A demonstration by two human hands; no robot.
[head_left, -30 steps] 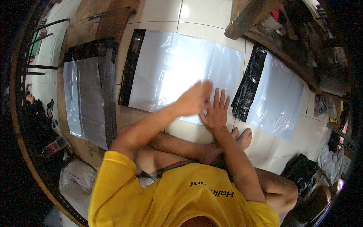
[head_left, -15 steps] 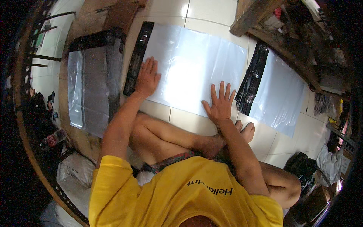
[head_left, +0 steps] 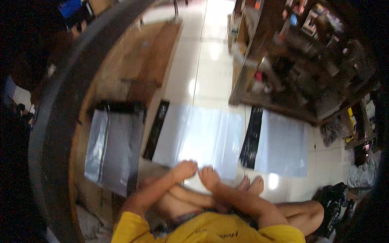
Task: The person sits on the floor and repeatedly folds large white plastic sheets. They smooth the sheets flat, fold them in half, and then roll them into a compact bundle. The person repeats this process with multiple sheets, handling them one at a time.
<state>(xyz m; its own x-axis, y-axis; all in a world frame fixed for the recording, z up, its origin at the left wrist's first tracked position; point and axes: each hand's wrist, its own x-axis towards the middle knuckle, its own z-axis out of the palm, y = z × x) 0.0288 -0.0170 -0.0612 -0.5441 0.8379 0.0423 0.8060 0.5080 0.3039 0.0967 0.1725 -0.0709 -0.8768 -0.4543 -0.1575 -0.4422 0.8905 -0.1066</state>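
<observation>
In front of me on the floor lies a pale, glossy plastic sheet with a black band along its left end. My left hand is closed at the sheet's near edge, its fingers curled onto the plastic. Close beside it on the right, my right hand is likewise closed on that edge. Motion blur hides the exact fingertip contact. To the right is a second pale plastic stack with a ruffled black band. At the left, a greyer plastic stack has black along its far and right edges.
A brown wooden board lies beneath and beyond the left stack. The wooden shelf at the far right is crowded with items. Black plastic bags sit at the lower right. My crossed legs are just below the sheet.
Both hands have left their flat, spread positions on the sheet and come together at its near edge, fingers now curled. The view has tilted up, showing more floor and shelf beyond.
</observation>
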